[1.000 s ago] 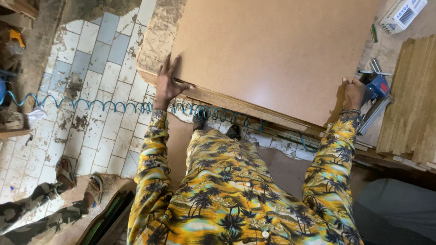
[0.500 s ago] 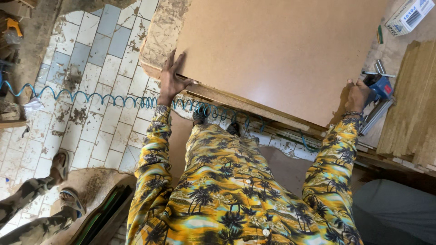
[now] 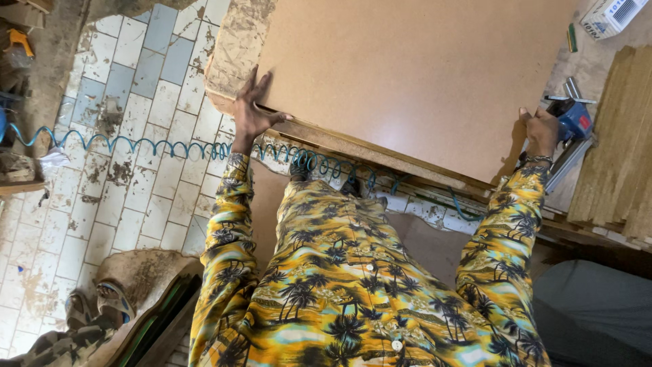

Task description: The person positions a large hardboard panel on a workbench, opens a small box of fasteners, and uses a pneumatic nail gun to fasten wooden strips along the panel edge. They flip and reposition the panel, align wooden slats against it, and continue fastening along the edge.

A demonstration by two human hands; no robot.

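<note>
Fingers point(image 3: 261, 81) of left hand point(image 3: 250, 112) spread flat on brown board point(image 3: 421, 75).

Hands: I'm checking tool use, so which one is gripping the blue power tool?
The right hand grips the blue tool; the left hand lies spread on the board's edge.

A large matt, smooth brown fibreboard panel point(image 3: 421, 75) fills twelve o'clock. At three o'clock, rough pale wood strips point(image 3: 618, 143). At nine o'clock, glossy blue plastic coiled hose point(image 3: 136, 145) crosses grimy, worn ceramic floor tiles point(image 3: 129, 81).

Brown board point(image 3: 421, 75) on workbench point(image 3: 238, 47)
</note>
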